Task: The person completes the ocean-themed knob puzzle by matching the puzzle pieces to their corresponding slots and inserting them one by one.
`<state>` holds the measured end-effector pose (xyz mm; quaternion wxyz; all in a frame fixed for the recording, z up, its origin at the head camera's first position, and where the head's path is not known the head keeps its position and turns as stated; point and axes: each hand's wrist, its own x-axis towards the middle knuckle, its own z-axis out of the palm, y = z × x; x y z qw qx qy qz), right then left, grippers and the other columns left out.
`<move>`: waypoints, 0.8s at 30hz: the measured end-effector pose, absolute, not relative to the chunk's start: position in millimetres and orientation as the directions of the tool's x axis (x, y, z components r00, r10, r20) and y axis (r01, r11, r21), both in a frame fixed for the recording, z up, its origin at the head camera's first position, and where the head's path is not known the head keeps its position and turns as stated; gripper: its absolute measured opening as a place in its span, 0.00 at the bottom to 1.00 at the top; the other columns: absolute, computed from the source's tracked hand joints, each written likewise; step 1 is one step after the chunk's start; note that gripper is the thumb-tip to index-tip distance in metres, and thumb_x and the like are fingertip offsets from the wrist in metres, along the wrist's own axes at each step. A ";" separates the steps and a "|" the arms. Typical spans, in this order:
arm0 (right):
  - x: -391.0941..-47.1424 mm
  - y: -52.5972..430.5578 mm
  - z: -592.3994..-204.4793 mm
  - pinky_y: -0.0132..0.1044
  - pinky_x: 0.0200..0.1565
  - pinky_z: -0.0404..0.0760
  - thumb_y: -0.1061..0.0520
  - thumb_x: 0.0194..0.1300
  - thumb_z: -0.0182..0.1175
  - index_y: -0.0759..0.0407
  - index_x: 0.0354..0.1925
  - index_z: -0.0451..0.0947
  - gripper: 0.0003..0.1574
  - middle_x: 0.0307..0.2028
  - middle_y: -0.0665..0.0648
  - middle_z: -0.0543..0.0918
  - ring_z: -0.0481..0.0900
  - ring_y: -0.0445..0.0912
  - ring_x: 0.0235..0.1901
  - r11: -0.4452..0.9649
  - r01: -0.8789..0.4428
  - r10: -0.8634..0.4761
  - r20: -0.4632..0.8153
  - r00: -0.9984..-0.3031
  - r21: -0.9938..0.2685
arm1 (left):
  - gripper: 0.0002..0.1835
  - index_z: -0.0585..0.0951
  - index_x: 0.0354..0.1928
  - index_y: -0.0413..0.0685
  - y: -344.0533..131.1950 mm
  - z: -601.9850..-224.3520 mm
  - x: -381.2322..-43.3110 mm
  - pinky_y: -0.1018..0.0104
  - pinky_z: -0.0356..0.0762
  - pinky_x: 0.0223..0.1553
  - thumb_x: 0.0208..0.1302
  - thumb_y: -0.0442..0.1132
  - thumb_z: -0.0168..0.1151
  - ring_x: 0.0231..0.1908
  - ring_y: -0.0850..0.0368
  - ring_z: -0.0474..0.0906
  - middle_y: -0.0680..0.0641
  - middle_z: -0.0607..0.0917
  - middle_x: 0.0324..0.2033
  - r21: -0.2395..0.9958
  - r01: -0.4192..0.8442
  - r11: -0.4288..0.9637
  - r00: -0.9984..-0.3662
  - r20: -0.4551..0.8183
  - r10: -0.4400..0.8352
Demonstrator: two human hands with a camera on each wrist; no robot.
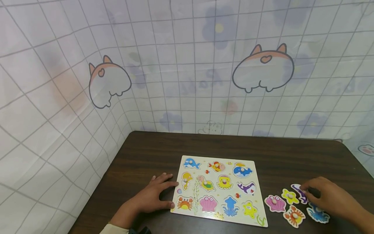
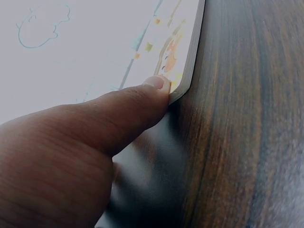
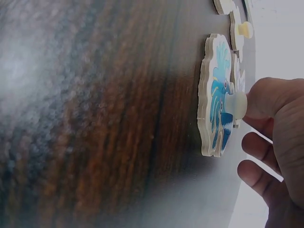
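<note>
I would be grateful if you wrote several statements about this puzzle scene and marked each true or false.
1. The left hand touches the puzzle board. True.

2. The loose crab piece lies on the board. False: the loose crab piece lies on the table, to the board's right.

3. The loose pink shell piece has a knob. True.

4. The board's dolphin slot is empty. False: a knobbed dolphin piece sits there.

5. The right hand is at the loose purple whale piece. True.

Was walled in creased white gridded fabric (image 1: 181, 78), printed with purple flowers (image 1: 219, 28), behind a dark wood-grain table (image 1: 155, 149).
</note>
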<state>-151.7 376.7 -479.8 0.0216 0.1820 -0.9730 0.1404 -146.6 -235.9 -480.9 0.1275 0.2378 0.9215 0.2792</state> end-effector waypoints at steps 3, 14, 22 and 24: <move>-152.9 376.1 -479.1 0.58 0.41 0.83 0.59 0.53 0.78 0.50 0.37 0.86 0.12 0.37 0.48 0.84 0.81 0.56 0.41 0.900 -0.359 -0.345 0.100 -0.933 -0.246 | 0.37 0.74 0.72 0.62 -235.5 -479.6 -145.9 0.31 0.37 0.73 0.62 0.60 0.72 0.78 0.37 0.47 0.45 0.61 0.77 0.577 0.370 0.728 -0.853 -0.098 0.512; -154.2 372.6 -468.9 0.54 0.39 0.83 0.60 0.50 0.80 0.48 0.33 0.86 0.13 0.34 0.44 0.82 0.80 0.50 0.37 0.905 -0.384 -0.356 0.169 -0.919 -0.182 | 0.38 0.74 0.72 0.63 -236.6 -480.1 -145.8 0.33 0.38 0.74 0.61 0.61 0.71 0.78 0.39 0.47 0.46 0.61 0.77 0.559 0.364 0.745 -0.858 -0.109 0.502; -153.4 361.3 -463.6 0.49 0.37 0.84 0.54 0.51 0.80 0.41 0.31 0.84 0.14 0.34 0.39 0.80 0.79 0.45 0.38 0.898 -0.411 -0.376 0.209 -0.903 -0.158 | 0.38 0.74 0.72 0.63 -236.7 -481.5 -146.6 0.32 0.37 0.74 0.61 0.63 0.71 0.78 0.39 0.46 0.47 0.61 0.77 0.555 0.366 0.747 -0.859 -0.109 0.501; -152.8 357.4 -461.7 0.47 0.36 0.84 0.53 0.51 0.80 0.40 0.31 0.84 0.14 0.35 0.39 0.80 0.79 0.45 0.38 0.899 -0.407 -0.374 0.201 -0.905 -0.161 | 0.39 0.74 0.72 0.63 -236.3 -481.5 -146.7 0.32 0.37 0.74 0.61 0.63 0.71 0.78 0.39 0.46 0.47 0.61 0.77 0.558 0.363 0.746 -0.859 -0.110 0.500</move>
